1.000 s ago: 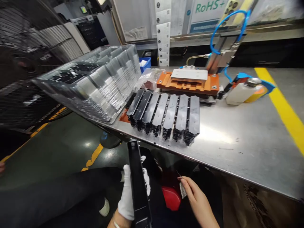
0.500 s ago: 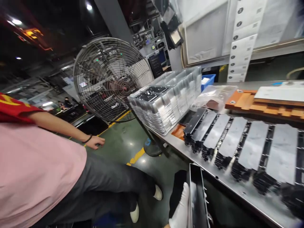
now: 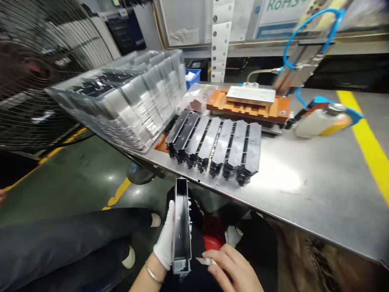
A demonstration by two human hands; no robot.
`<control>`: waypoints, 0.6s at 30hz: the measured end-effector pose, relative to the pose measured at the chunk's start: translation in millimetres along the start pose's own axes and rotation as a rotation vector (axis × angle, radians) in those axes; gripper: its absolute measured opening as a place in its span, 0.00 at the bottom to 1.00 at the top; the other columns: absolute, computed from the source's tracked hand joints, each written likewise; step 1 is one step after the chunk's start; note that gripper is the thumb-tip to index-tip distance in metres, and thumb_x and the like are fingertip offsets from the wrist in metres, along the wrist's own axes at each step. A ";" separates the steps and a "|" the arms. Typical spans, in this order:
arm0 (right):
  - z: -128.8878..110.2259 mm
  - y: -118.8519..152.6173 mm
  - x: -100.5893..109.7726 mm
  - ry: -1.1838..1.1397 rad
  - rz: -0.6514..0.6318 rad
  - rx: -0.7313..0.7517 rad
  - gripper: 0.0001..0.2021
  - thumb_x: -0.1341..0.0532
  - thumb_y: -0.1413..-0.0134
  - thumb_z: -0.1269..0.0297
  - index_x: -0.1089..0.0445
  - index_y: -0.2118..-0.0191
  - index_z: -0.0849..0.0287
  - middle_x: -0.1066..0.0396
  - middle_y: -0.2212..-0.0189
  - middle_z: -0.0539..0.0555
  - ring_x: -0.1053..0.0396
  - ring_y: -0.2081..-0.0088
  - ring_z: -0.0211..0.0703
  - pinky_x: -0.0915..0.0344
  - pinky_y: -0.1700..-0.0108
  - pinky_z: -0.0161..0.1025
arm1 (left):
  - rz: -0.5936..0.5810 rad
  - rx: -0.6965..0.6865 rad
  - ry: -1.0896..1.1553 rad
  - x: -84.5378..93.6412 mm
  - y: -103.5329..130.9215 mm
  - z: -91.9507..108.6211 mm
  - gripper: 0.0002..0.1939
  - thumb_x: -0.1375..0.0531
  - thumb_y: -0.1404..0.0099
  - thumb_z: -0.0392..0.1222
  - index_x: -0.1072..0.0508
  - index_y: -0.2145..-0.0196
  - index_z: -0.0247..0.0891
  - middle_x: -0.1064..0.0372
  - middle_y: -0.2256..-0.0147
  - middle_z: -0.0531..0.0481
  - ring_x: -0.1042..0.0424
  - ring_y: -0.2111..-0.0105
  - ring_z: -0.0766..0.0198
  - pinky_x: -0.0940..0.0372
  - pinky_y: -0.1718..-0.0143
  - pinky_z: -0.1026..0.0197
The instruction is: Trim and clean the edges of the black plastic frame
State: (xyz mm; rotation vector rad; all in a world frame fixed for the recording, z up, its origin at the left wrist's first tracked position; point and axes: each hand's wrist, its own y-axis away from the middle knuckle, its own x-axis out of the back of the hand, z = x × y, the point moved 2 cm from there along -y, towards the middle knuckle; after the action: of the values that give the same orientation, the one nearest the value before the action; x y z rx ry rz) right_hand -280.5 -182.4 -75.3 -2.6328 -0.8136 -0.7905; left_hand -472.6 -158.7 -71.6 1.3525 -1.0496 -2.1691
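Lying lengthwise away from the body, a black tray (image 3: pixel 181 227) is gripped by the gloved left hand (image 3: pixel 165 239); a small blade (image 3: pixel 204 260) is pinched by the bare right hand (image 3: pixel 232 267), just beside the tray's near end, below the worktop (image 3: pixel 304 190).

Gloved left hand (image 3: pixel 166 242) clasped, right hand (image 3: pixel 234 267) pinching

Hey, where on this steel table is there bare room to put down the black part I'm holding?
The widest bare patch of the steel table lies right of the row of black parts, in front of the white bottle, up to the yellow stripe. The left end is crowded: stacked clear trays, a plastic bag and the orange fixture sit close together.
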 end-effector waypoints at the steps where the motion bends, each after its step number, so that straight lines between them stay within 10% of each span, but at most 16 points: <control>1: -2.9 -2.2 2.9 0.021 -0.019 0.007 0.13 0.48 0.29 0.52 0.27 0.51 0.45 0.25 0.69 0.48 0.24 0.67 0.39 0.28 0.65 0.32 | -0.004 0.005 -0.002 1.7 -0.8 -1.0 0.25 0.48 0.30 0.61 0.22 0.56 0.38 0.29 0.78 0.54 0.31 0.82 0.70 0.39 0.84 0.71; 18: 3.9 -19.6 3.8 0.159 0.110 -0.083 0.20 0.54 0.28 0.48 0.26 0.56 0.46 0.28 0.70 0.50 0.27 0.69 0.43 0.33 0.67 0.39 | -0.066 0.135 -0.068 14.0 -5.8 -29.2 0.21 0.39 0.35 0.59 0.20 0.55 0.40 0.31 0.80 0.56 0.31 0.80 0.68 0.33 0.75 0.65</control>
State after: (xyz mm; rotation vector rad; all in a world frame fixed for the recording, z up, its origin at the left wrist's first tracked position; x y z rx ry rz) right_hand -287.7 -163.5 -74.4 -2.6182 -0.6012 -1.0085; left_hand -453.1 -175.5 -92.0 1.3993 -1.2131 -2.2417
